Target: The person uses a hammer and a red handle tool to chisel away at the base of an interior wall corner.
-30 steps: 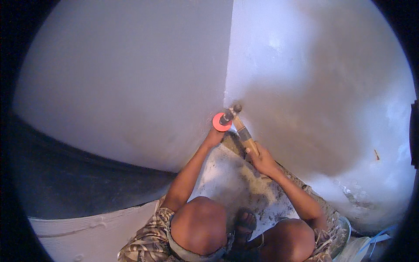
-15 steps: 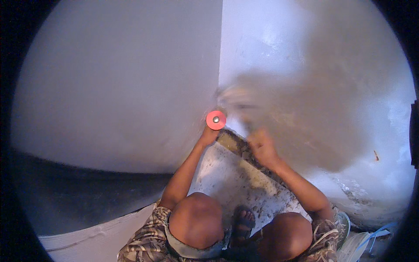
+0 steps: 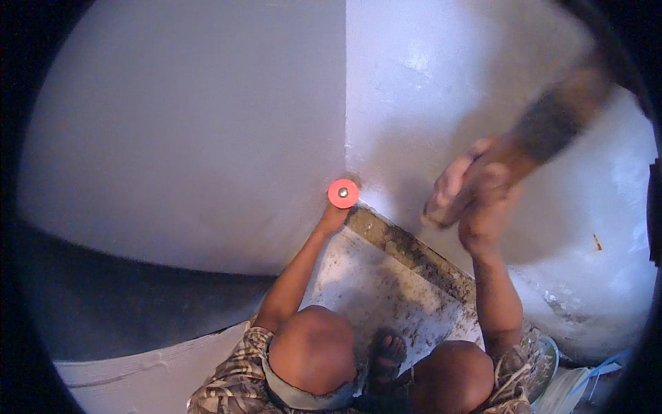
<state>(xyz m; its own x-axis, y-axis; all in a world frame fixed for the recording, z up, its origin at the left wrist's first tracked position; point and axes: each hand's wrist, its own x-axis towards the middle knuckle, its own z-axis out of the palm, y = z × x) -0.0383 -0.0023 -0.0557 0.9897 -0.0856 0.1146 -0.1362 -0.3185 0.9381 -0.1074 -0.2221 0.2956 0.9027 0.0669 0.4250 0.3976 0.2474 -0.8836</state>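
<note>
My left hand (image 3: 334,218) is closed around a chisel below its round red guard (image 3: 334,198), and the metal striking end (image 3: 343,193) shows in the guard's middle. The chisel stands in the corner where two walls meet; its tip is hidden under the guard. My right hand (image 3: 484,210) grips a hammer (image 3: 507,160) by its brown handle, raised to the right, well apart from the chisel. A dark band runs round the blurred shaft, and its far end fades into the dark picture rim. From the chisel, a rough strip of broken mortar (image 3: 414,252) follows the right wall's base.
A grey wall (image 3: 186,138) rises on the left, a pale wall (image 3: 414,83) on the right. Crumbs litter the light floor (image 3: 345,276) by my sandalled foot (image 3: 389,348). Clear plastic and blue strapping (image 3: 586,376) lie at the lower right. A dark band (image 3: 138,276) runs along the left.
My right hand has swung the hammer up and away to the right from near the chisel. The left hand and chisel have stayed almost in place.
</note>
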